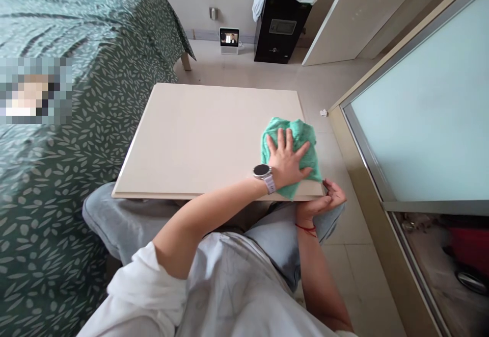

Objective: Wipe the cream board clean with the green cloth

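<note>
A white rectangular tabletop [206, 133] lies in front of me, above my knees. A crumpled green cloth [305, 138] rests on its right end, and one corner droops over the near edge. My left hand [286, 161], with a watch [262, 171] on its wrist, presses flat on the cloth with the fingers spread. At the near right corner of the tabletop, my right hand [321, 202] has its fingers bent around the edge from below and outside. A red string [306, 229] circles the right wrist. The underside of the tabletop is hidden.
A bed with a green leaf-patterned cover [126, 72] stands on the left. A small screen [229, 40] and a black cabinet [280, 31] with clothes on top stand by the far wall. An open door [355, 16] and a frosted sliding panel [428, 97] are on the right.
</note>
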`<action>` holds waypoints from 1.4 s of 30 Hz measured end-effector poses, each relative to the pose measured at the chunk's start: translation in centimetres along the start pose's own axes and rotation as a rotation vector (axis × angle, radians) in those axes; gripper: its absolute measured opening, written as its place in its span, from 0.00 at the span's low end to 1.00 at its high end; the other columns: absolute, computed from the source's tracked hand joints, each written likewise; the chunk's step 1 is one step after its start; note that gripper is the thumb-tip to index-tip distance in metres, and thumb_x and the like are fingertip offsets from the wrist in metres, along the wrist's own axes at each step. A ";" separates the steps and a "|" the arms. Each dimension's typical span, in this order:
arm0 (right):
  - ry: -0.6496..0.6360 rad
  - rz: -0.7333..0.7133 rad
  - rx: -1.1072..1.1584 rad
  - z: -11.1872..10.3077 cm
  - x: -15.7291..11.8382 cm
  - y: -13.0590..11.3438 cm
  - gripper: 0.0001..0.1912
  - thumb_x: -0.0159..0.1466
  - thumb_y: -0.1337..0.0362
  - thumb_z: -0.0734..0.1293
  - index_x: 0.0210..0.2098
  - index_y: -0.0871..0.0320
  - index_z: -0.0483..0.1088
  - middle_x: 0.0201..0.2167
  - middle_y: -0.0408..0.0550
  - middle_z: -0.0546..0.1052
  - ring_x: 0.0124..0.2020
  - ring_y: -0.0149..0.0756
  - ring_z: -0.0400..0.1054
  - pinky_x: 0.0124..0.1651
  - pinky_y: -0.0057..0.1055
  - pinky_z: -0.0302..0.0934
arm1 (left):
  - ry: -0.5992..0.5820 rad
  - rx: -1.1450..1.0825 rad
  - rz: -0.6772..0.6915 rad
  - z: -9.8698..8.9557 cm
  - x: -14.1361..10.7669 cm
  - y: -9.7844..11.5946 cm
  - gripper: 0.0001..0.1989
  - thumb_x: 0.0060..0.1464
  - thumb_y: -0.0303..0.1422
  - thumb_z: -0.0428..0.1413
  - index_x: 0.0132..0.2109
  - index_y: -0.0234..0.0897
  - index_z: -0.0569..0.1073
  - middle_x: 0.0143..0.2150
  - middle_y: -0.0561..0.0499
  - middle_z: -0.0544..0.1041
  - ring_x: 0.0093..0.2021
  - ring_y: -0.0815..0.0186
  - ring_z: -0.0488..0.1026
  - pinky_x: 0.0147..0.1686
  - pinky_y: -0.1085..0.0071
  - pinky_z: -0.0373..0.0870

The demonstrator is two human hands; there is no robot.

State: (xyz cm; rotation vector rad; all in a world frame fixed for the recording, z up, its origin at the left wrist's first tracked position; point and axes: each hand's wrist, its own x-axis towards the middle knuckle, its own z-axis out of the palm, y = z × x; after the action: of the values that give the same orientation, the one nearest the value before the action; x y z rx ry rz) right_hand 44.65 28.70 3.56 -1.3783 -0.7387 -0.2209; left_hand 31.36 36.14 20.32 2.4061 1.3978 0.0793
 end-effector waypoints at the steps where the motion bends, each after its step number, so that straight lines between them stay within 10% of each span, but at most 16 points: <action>1: 0.004 0.002 0.007 0.1 0.1 0.2 0.32 0.79 0.28 0.54 0.53 0.47 0.70 0.48 0.57 0.77 0.48 0.59 0.79 0.61 0.70 0.81 | -0.002 0.010 -0.036 -0.5 -0.9 -1.3 0.46 0.84 0.56 0.61 0.96 0.49 0.60 0.96 0.24 0.37 0.96 0.25 0.34 0.89 0.20 0.35; 11: 0.007 0.001 -0.009 0.1 0.4 1.4 0.38 0.77 0.22 0.51 0.52 0.47 0.69 0.50 0.56 0.76 0.52 0.59 0.79 0.66 0.71 0.79 | 0.196 0.112 -0.651 -6.5 -14.8 -19.9 0.44 0.86 0.56 0.55 0.96 0.43 0.59 0.96 0.25 0.42 0.96 0.24 0.37 0.89 0.21 0.41; 17: 0.002 0.011 0.002 0.1 0.3 1.4 0.37 0.78 0.23 0.52 0.52 0.49 0.70 0.50 0.56 0.77 0.53 0.58 0.79 0.67 0.69 0.78 | 0.237 0.148 -0.834 -7.5 -19.7 -22.8 0.40 0.90 0.50 0.49 0.96 0.41 0.59 0.94 0.18 0.44 0.95 0.21 0.41 0.86 0.19 0.48; 24: 0.010 0.033 -0.011 0.3 0.2 1.0 0.38 0.78 0.23 0.50 0.51 0.47 0.69 0.49 0.56 0.75 0.54 0.60 0.77 0.65 0.69 0.78 | 0.166 0.132 -0.755 -5.9 -17.3 -18.4 0.45 0.87 0.52 0.54 0.97 0.36 0.57 0.93 0.12 0.40 0.94 0.13 0.37 0.84 0.13 0.44; 37: -0.076 0.091 0.003 0.1 -0.2 1.1 0.37 0.75 0.24 0.49 0.53 0.49 0.64 0.50 0.56 0.71 0.50 0.58 0.74 0.63 0.69 0.77 | 0.032 -0.041 -0.192 1.2 -6.4 1.0 0.44 0.85 0.53 0.58 0.96 0.40 0.61 0.95 0.18 0.37 0.94 0.16 0.32 0.83 0.08 0.35; 42: -0.256 0.141 -0.050 -1.3 0.3 1.7 0.43 0.74 0.21 0.41 0.58 0.50 0.58 0.58 0.61 0.65 0.64 0.67 0.66 0.76 0.81 0.68 | -0.008 -0.084 -0.030 2.4 -3.2 6.0 0.41 0.86 0.48 0.58 0.95 0.39 0.63 0.96 0.21 0.39 0.95 0.21 0.34 0.89 0.17 0.38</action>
State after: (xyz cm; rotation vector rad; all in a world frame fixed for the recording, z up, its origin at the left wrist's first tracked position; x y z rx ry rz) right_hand 46.28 27.89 2.34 -1.5173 -0.8474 0.0505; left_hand 35.22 30.08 20.45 2.3142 1.3977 0.1188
